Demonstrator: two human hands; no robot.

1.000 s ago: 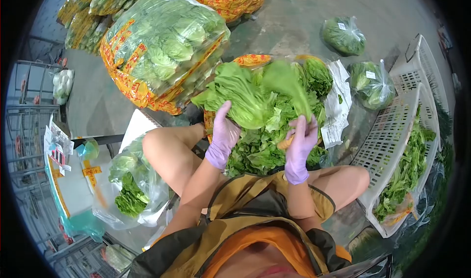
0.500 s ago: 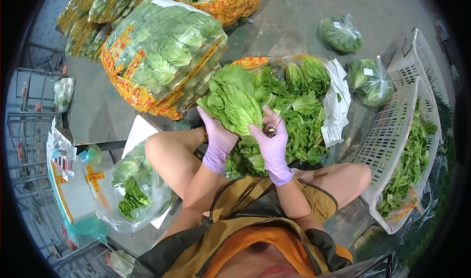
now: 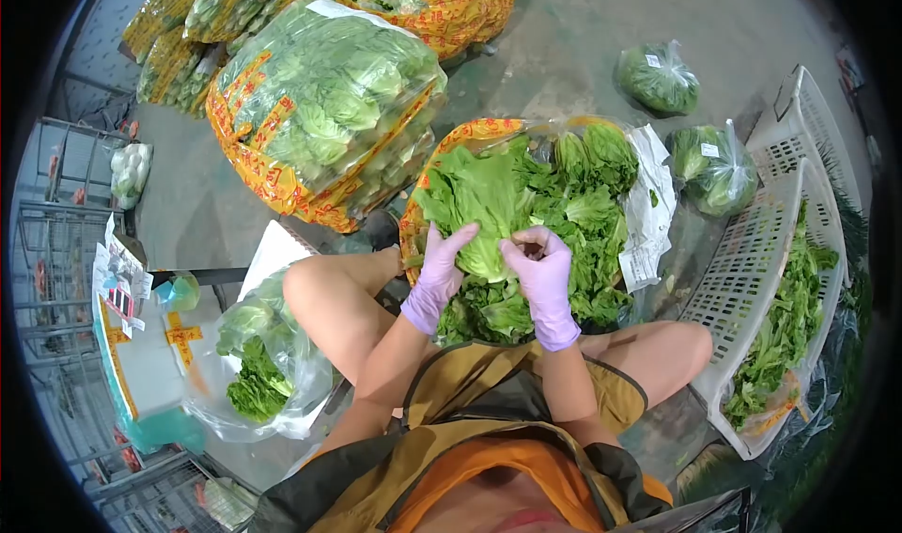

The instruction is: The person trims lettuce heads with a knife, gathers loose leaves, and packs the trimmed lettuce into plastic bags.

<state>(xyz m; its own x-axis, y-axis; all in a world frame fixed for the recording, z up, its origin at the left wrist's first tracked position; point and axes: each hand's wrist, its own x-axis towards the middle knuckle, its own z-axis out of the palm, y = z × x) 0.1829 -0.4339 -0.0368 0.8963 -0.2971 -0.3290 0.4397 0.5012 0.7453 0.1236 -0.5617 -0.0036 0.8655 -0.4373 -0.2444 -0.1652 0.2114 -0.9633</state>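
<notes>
A head of green lettuce (image 3: 474,199) is held between my two hands, both in lilac gloves. My left hand (image 3: 438,274) grips its lower left side, thumb on top and the other fingers hidden underneath. At the lower right edge, my right hand (image 3: 545,284) is closed in a pinch on the leaves near the base. Beneath and behind the held head lies an open bag (image 3: 460,138) with orange-printed edges, filled with loose lettuce (image 3: 597,213). A white paper sheet (image 3: 646,204) lines the bag's right side.
A large wrapped lettuce bundle (image 3: 329,110) stands ahead left. Bagged greens (image 3: 660,77) lie at the far right. A white plastic crate (image 3: 752,289) with leaves is at my right. To my left sit a clear bag (image 3: 305,397) with lettuce and a white box (image 3: 150,364).
The lettuce has moved slightly right and looks flatter and more spread. My left hand has shifted up and right, its thumb now over the leaves. My right hand has moved slightly right and down.
</notes>
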